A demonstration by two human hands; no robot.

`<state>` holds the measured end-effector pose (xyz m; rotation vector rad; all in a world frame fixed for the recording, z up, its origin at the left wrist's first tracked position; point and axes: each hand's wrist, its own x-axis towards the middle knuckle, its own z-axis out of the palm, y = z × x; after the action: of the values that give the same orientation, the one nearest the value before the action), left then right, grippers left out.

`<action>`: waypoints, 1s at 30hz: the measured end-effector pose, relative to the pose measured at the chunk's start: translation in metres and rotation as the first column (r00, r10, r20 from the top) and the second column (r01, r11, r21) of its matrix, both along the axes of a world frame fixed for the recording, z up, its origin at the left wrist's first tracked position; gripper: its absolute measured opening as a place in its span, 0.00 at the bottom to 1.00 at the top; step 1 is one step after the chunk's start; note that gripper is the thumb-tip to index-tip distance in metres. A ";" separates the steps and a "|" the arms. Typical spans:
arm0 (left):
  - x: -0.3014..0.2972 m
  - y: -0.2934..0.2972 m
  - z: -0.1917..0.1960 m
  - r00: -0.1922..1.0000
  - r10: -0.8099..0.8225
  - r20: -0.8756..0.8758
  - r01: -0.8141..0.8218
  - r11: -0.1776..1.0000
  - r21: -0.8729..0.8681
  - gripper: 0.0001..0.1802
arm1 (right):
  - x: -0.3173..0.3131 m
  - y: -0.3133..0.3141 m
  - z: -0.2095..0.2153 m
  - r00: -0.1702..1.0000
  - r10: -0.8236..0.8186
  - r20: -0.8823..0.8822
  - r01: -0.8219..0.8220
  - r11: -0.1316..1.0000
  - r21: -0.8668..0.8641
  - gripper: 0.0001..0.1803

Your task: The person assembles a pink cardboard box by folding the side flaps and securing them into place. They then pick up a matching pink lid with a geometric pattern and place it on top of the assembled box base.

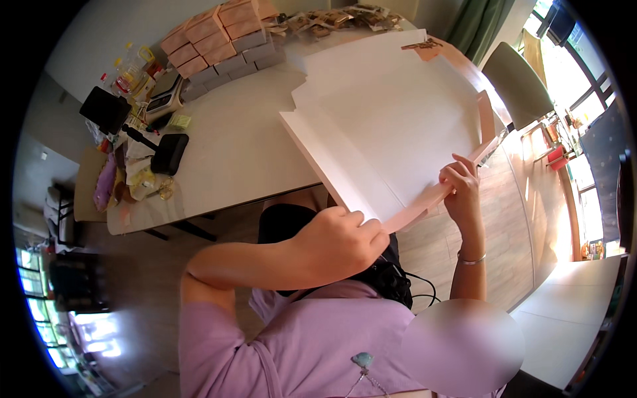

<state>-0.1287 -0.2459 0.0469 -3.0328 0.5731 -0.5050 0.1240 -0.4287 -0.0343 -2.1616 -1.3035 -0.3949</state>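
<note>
A large flat cardboard box blank (391, 119), white inside with pink outer edges, slants over the table's near edge. Its left side and near side are folded up into low walls. My left hand (348, 242) is closed around the near left corner, where the two walls meet. Farther right, my right hand (461, 186) pinches the pink near wall, fingers bent over its top. A pink flap (486, 118) stands up at the right side of the blank. My left fingertips are partly hidden behind the knuckles.
The white table (245, 126) carries stacked pink and grey boxes (219, 40), a black stand (169, 152), a scale (166, 93), bottles (129, 76) and plastic bags (142, 179). Packets (338, 20) lie at the back. A chair (517, 86) stands at the right.
</note>
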 end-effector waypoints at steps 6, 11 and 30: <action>0.012 -0.024 -0.037 0.970 -0.125 0.208 0.183 0.939 -0.291 0.21 | 0.035 -0.025 0.005 0.988 0.154 -0.005 -0.154 0.988 0.019 0.13; 0.018 -0.017 -0.039 0.981 -0.195 0.020 0.192 0.940 -0.282 0.37 | 0.053 -0.049 0.007 0.986 0.165 0.039 -0.167 0.984 0.065 0.11; 0.023 -0.003 -0.079 0.993 -0.055 0.102 0.072 0.984 -0.165 0.11 | 0.109 -0.037 -0.007 0.983 0.148 0.106 -0.138 0.986 -0.098 0.10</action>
<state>-0.1059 -0.2488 -0.0321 -3.1324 0.6560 -0.7349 0.2326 -0.4656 -0.0408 -2.1279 -1.5569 -0.4119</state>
